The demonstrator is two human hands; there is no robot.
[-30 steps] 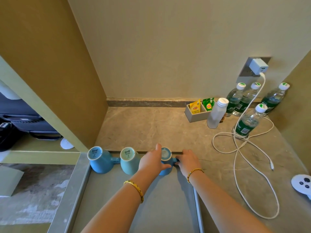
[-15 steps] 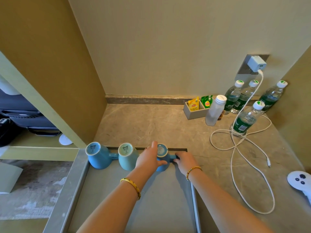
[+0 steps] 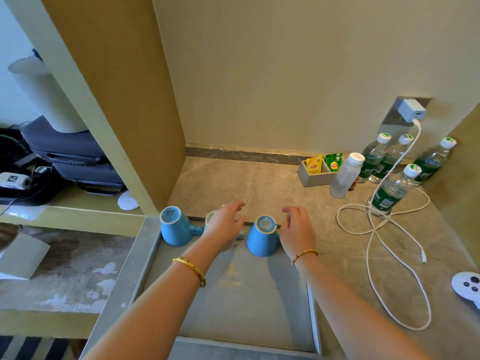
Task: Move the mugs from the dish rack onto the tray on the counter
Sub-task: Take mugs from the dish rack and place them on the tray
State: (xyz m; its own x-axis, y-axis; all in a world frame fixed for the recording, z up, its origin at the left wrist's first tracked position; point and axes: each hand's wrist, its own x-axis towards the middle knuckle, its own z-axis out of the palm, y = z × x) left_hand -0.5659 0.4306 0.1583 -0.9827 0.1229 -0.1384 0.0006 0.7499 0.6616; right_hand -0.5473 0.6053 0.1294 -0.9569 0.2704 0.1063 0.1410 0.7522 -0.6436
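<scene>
Whereas 0.5 s ago both hands gripped the blue mug (image 3: 261,236), left hand (image 3: 225,224) and right hand (image 3: 296,229) now hover open, apart; tea sachets (image 3: 313,165) read "Lipton".

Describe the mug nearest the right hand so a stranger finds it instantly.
Find the grey tray on the counter. Three upturned mugs line its far edge; take the rightmost blue mug, standing alone between both hands, beside the right hand.

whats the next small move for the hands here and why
Probably draw both hands back from the tray. The left hand and right hand are open and off the right blue mug, which sits upside down on the tray beside two others. No dish rack is visible.
</scene>
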